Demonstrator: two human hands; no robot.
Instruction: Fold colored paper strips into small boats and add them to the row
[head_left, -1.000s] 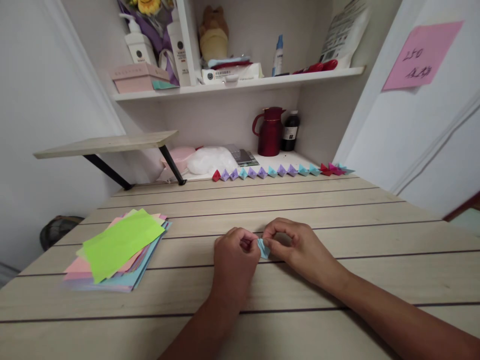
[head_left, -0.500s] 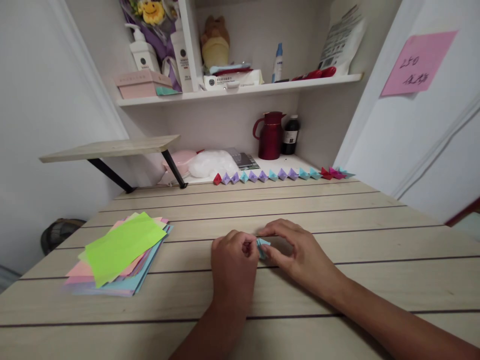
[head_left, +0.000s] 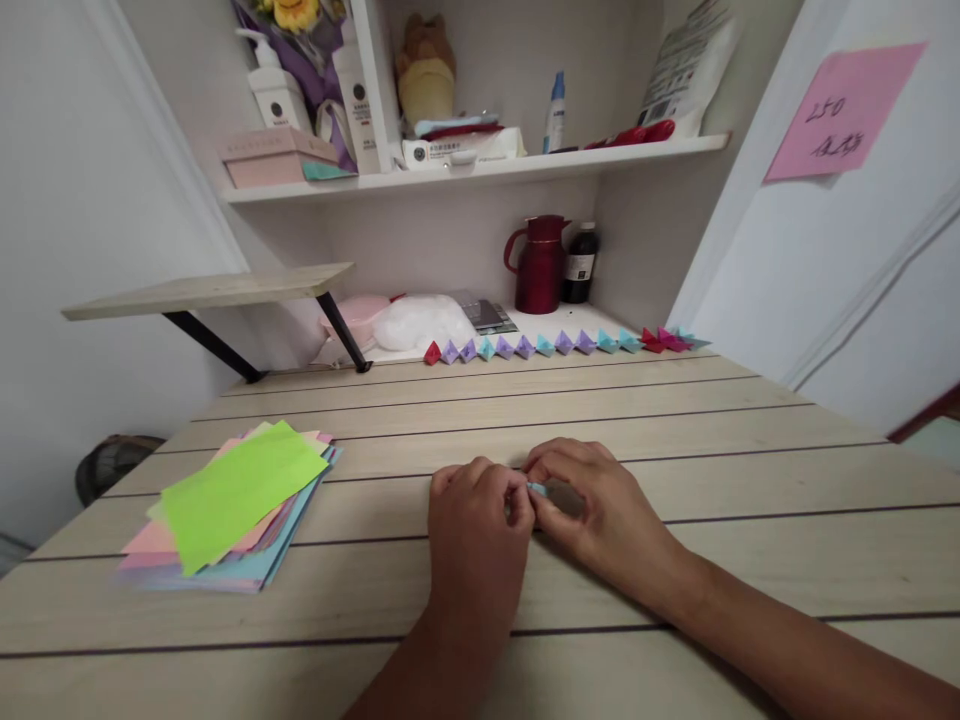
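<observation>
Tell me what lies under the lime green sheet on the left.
Beneath the lime green sheet, edges of pink sheets and light blue sheets stick out, with other colours among them. Their covered middles, and any sheet lying wholly beneath, cannot be seen.

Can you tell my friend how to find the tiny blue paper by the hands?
On the plank-topped table, look in the middle, where the left hand and right hand meet. A sliver of light-blue folded paper peeks out between them. The row of folded papers behind has blue ones too, but only this one is held.
</observation>
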